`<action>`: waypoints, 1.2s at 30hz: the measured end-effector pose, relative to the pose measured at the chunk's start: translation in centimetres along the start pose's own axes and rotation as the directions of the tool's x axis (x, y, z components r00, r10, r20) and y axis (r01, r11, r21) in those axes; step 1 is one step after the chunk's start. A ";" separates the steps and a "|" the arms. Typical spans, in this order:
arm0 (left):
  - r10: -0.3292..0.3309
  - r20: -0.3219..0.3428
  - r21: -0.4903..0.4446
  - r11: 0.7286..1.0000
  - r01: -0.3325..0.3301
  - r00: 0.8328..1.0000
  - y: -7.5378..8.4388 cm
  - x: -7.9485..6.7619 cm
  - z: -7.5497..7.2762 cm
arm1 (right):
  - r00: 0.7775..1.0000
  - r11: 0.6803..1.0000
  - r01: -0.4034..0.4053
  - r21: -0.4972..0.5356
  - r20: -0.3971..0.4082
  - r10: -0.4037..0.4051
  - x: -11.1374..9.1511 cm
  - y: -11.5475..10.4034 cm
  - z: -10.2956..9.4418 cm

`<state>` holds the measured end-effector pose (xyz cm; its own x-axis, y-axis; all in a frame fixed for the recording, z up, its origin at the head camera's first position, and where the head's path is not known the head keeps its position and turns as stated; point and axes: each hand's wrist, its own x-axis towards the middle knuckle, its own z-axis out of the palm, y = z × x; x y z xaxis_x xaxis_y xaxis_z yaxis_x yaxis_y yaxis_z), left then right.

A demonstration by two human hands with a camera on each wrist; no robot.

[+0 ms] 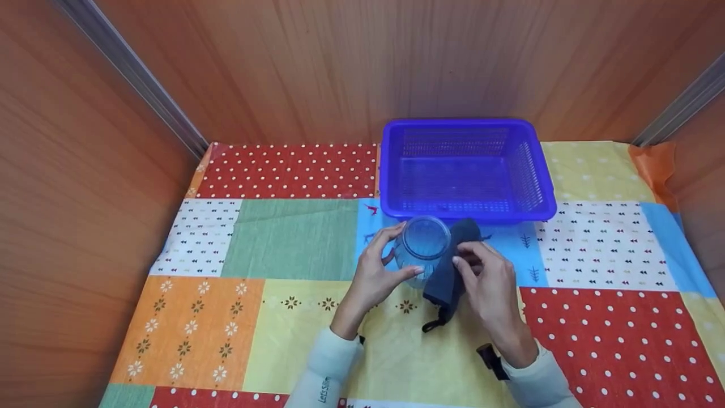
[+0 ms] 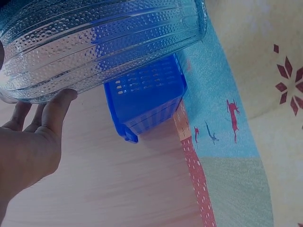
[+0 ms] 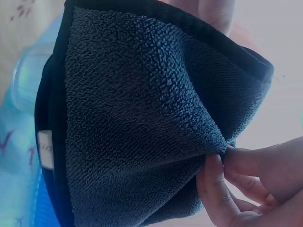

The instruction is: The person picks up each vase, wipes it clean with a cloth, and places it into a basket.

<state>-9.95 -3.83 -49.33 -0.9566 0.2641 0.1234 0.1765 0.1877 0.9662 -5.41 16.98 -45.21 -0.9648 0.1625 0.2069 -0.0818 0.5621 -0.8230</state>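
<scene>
My left hand (image 1: pixel 380 271) grips a clear glass jar (image 1: pixel 426 249), thumb on the near side and fingers round the far side. Ribs and small raised dots cover the jar's wall (image 2: pixel 104 47) in the left wrist view. A dark grey towelling cloth (image 1: pixel 447 277) hangs against the jar's right side, pinched between thumb and fingertips of my right hand (image 1: pixel 490 277). Up close in the right wrist view, the cloth (image 3: pixel 137 109) bunches into folds at the pinch. It has a black bound edge and a small white label (image 3: pixel 46 149); a black loop (image 1: pixel 435 324) dangles from its lower end.
A purple plastic basket (image 1: pixel 467 218) with slotted walls stands just beyond the jar, near the back wooden panel (image 1: pixel 340 68). A patchwork-print cloth (image 1: pixel 294 238) covers the table. Wooden side panels (image 1: pixel 73 198) rise at left and right.
</scene>
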 end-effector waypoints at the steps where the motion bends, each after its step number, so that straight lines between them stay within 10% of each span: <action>1: 0.001 -0.002 0.000 1.000 -0.001 1.000 0.0 0.0 0.0 | 1.000 1.000 0.005 -0.006 -0.002 -0.005 0.0 0.0 0.0; 21: 0.006 -0.004 0.012 1.000 -0.006 1.000 0.0 0.0 0.2 | 0.995 0.996 0.091 -0.016 -0.036 -0.091 -0.5 1.4 0.5; 36: 0.023 0.005 0.008 1.000 -0.023 1.000 0.1 0.0 0.2 | 0.999 0.999 0.029 -0.020 0.031 -0.028 -1.2 6.4 3.4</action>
<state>-9.88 -3.62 -49.31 -0.9510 0.2733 0.1445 0.2004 0.1891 0.9613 -5.66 17.69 -52.53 -0.9695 0.1213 0.2131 -0.1044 0.5825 -0.8061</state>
